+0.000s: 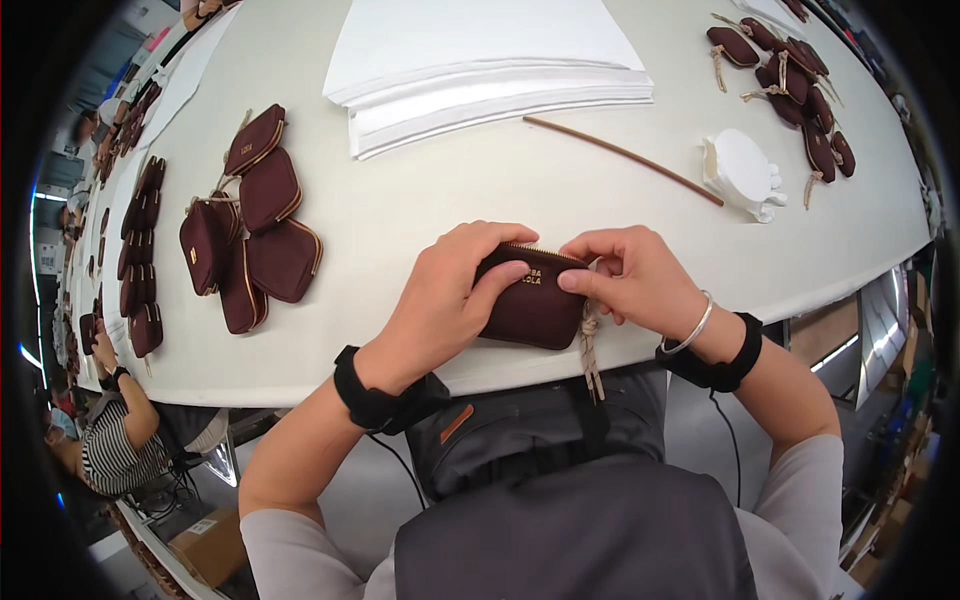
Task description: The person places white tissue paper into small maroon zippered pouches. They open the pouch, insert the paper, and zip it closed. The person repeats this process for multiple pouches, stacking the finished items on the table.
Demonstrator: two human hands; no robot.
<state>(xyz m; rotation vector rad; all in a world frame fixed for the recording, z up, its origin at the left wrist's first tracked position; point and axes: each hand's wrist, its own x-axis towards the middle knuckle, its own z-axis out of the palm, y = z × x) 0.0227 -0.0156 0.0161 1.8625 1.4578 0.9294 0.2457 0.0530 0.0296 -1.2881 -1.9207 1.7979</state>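
The left hand (450, 285) is gripping the pouch (530, 315) by its left side; the right hand (640, 280) is pinching its upper right corner. Both are holding it at the table's (400, 195) near edge. Caution: the cord (589, 350) is hanging near the zipper (535, 248), risking snags; uneven pulling would be straining the teeth.

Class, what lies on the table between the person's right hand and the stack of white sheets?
A thin brown stick, slanting, in the head view.
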